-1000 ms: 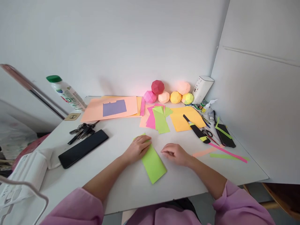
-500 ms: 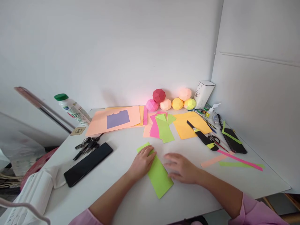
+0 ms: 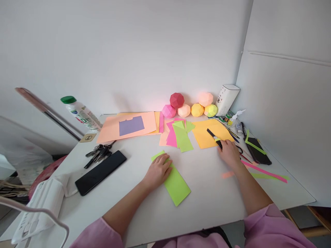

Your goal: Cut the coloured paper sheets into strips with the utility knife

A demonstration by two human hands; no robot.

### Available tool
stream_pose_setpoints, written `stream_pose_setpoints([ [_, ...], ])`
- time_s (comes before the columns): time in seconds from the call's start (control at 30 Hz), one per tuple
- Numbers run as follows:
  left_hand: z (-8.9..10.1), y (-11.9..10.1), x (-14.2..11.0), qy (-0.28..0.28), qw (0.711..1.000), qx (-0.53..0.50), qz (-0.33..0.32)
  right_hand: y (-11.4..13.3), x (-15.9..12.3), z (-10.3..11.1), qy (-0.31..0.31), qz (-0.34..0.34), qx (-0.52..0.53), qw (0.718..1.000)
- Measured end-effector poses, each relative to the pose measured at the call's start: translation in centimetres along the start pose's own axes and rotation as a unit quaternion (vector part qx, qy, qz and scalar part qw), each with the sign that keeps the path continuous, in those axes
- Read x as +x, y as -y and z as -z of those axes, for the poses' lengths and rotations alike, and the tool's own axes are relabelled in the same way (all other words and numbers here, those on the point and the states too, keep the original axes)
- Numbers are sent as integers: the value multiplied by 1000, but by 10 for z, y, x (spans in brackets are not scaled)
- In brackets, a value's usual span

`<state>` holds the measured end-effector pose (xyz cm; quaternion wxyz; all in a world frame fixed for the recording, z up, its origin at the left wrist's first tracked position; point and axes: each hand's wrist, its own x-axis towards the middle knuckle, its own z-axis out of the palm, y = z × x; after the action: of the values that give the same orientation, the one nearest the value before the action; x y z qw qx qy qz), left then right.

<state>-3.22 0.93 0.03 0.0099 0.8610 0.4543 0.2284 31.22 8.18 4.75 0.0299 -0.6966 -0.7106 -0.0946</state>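
Observation:
My left hand (image 3: pixel 157 171) lies on the upper part of a bright green paper rectangle (image 3: pixel 178 186), pressing it to the table with its fingers laid over it. The paper slants toward me, and its lower half shows uncovered. Over at the right, my right hand (image 3: pixel 229 154) is closed round the black and yellow handle of a utility knife (image 3: pixel 214 135). The knife's dark tip end points up and left over a yellow-orange sheet (image 3: pixel 203 132); my hand hides most of the handle. Scissors (image 3: pixel 239 149) lie just beyond that hand, partly covered.
Faceted paper balls (image 3: pixel 177 100) stand along the wall, behind green and pink paper pieces (image 3: pixel 183 137). Left are peach sheets (image 3: pixel 108 129), keys (image 3: pixel 99 155), a black phone-like slab (image 3: pixel 100 172) and a bottle (image 3: pixel 84 115). Paper strips (image 3: pixel 269 172), a phone (image 3: pixel 258 153) and glue (image 3: pixel 234 119) are right.
My right hand has moved from beside the green paper to the right and away from me, and has taken hold of the utility knife. My left hand stays on the paper.

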Motion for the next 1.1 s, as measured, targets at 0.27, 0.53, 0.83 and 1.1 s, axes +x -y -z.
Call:
stream_pose_setpoints([
  [0.27,1,0,0,17,999,10,33,1,-7,22,-51,29,76,995],
  [0.53,-3,3,-1,8,999,6,44,2,-123,73,108,356,321,871],
  [0.83,-3,4,-1,16,999,12,42,1,-165,58,102,314,320,888],
  [1.1,1,0,-1,18,999,30,34,8,-168,54,91,310,310,894],
])
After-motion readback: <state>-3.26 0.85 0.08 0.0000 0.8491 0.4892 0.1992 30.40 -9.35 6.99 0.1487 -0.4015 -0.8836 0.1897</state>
